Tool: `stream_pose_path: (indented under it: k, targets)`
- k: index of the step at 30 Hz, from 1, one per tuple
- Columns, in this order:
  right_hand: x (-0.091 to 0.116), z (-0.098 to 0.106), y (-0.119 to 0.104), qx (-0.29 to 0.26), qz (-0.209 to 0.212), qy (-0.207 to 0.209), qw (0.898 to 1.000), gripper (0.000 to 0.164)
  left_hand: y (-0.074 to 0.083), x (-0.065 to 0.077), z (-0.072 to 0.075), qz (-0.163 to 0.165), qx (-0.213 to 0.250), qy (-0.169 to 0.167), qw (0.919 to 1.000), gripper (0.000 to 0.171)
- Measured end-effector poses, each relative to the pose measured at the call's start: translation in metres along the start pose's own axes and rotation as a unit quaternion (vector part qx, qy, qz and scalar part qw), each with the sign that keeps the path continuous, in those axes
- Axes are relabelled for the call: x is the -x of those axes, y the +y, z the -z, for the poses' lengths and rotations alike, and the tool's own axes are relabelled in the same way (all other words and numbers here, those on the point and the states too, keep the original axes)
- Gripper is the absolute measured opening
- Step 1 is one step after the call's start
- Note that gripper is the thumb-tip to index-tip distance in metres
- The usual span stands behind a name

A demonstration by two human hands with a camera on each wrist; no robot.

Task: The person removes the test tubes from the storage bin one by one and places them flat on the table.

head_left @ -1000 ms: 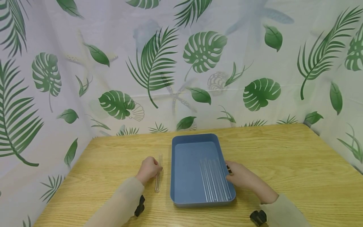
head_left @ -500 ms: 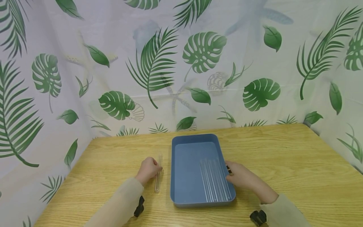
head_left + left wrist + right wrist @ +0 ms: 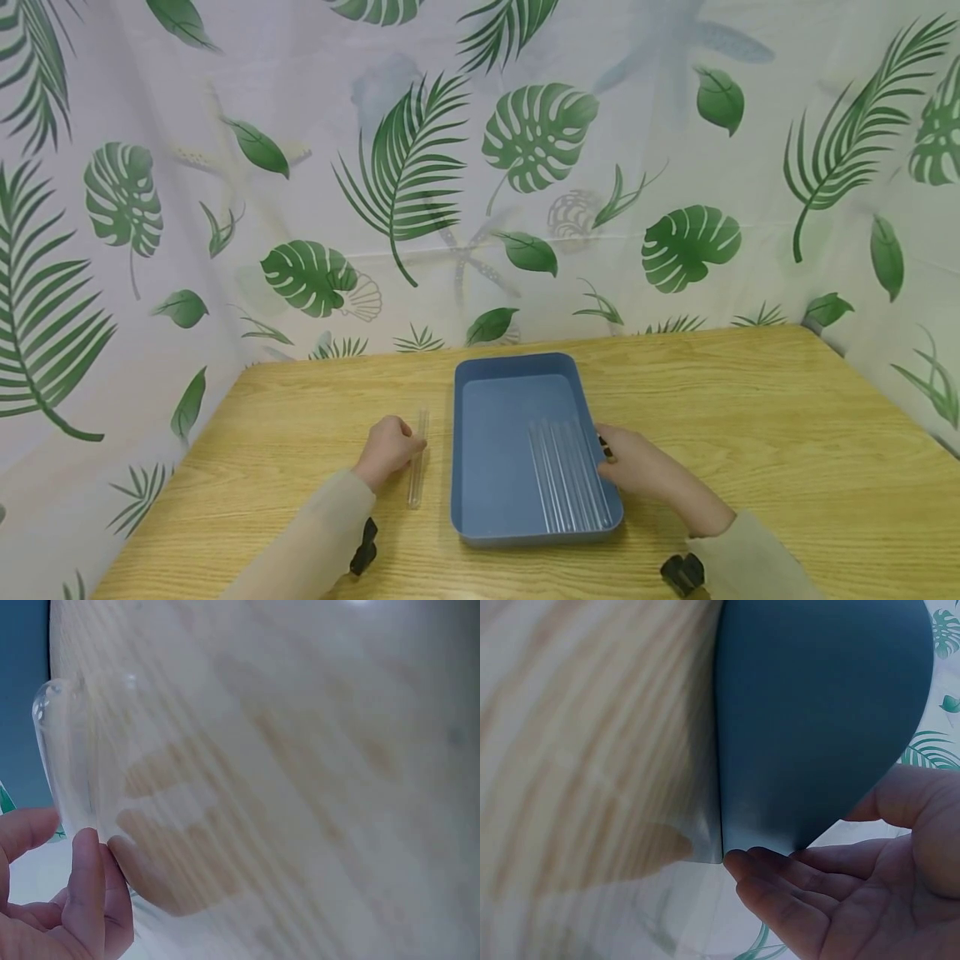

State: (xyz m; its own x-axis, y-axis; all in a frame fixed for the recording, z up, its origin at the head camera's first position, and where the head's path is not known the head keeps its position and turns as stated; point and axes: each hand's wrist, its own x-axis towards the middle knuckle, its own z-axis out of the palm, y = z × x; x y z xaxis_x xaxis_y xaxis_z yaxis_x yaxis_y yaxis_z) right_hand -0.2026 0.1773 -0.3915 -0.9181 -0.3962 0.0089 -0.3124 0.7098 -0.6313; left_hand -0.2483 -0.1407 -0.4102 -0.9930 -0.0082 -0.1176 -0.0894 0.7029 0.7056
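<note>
Starting out left, there's the leaf-print cloth (image 3: 442,50), draped down the left side, across the back and round to the right, with the wooden table (image 3: 322,387) in front of it. In comes a pale sleeve (image 3: 307,533), a black wrist device (image 3: 364,548) just beside its cuff, and on to the left hand (image 3: 387,452): thumb and fingertips pinching a clear tube (image 3: 415,493)! That tube is along the table, pointing away from the person, just left of the tray and apart from it; the left wrist view shows its rounded end beyond the fingertips. Next, the blue tray (image 3: 493,450), sitting flat, its long sides running away from the person. Inside, over to the right, several more clear tubes (image 3: 568,483) lie side by side, their near ends close to the front wall. And at the tray's right wall, it's the right hand (image 3: 639,468), holding on, thumb at the rim, fingertips against the outside low down. Last, the other black device (image 3: 683,575) and the right sleeve (image 3: 750,558), at the near edge.
</note>
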Motion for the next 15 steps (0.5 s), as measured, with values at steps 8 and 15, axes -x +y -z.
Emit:
stream_pose_path:
  k: [8, 15]
  targets:
    - [0.0000, 0.0001, -0.0003, -0.006, 0.004, -0.001, 1.000, 0.049, -0.0012, 0.0009, 0.0008, -0.001, 0.010, -0.002, 0.9999, 0.017]
    - [-0.0004, -0.0005, 0.0006, -0.005, 0.001, -0.001, 1.000, 0.049, -0.0016, -0.0001, -0.0001, -0.004, 0.009, -0.001, 1.0000, 0.023]
